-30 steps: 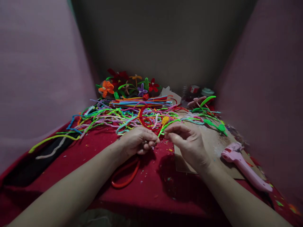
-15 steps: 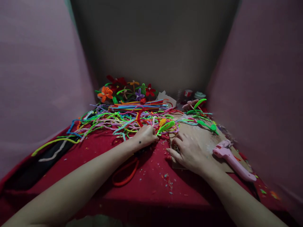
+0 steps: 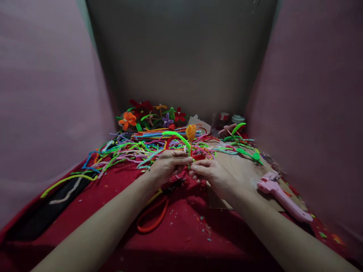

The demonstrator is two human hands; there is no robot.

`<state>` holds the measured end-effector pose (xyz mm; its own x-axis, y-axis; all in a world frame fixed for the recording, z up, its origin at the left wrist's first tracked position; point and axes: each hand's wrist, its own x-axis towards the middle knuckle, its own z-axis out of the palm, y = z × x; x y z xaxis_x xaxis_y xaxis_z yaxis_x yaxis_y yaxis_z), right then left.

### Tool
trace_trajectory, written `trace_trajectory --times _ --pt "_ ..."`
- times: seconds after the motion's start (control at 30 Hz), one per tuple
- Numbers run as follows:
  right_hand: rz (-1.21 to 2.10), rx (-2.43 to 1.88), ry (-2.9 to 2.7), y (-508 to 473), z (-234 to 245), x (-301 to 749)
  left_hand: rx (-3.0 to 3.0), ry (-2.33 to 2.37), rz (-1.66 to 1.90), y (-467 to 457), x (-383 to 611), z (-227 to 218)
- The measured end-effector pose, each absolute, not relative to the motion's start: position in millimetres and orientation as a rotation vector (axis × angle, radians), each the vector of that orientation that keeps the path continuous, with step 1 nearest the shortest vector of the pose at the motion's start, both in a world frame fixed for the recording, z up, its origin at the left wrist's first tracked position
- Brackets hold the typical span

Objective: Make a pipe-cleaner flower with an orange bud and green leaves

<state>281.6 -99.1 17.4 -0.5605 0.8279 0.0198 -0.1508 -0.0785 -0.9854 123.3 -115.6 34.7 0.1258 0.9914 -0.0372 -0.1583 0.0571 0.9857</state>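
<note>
My left hand (image 3: 167,166) pinches the green stem of a small pipe-cleaner flower (image 3: 190,133) with a yellow-orange head and a green leaf, held upright above the red cloth (image 3: 119,196). My right hand (image 3: 211,174) meets it from the right, fingers closed on the bottom of the same stem. Behind both hands lies a tangled pile of coloured pipe cleaners (image 3: 136,145). An orange-red loop with dark scissor blades (image 3: 154,217) rests on the cloth under my left wrist.
Finished pipe-cleaner flowers (image 3: 150,115) stand at the back. A brown cardboard sheet (image 3: 244,170) lies on the right with green leaf pieces (image 3: 249,153) and a pink glue gun (image 3: 283,196). Small jars (image 3: 229,119) sit by the grey back wall. Pink panels close both sides.
Both hands went forward to the pile, the left took the green-stemmed flower, and now both have lifted it upright and hold it between them.
</note>
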Motion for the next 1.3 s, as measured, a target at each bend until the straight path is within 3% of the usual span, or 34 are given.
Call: trace_trajectory --times 0.43,1.03,1.2,1.3 --pt "1.978 -0.461 -1.372 -89.3 2.4 267.9 1.213 0.945 1.122 -116.3 117.7 30.1" --pt "1.745 -0.54 -1.429 -93.0 4.8 268.4 1.292 1.032 1.201 -114.7 119.3 28.7" --pt "1.772 -0.486 -1.469 -95.2 4.9 272.1 1.84 1.483 1.645 -109.9 112.7 32.2" --pt "1.862 -0.431 -1.499 -95.7 -0.3 272.3 2.277 1.693 1.634 -108.2 110.0 29.4"
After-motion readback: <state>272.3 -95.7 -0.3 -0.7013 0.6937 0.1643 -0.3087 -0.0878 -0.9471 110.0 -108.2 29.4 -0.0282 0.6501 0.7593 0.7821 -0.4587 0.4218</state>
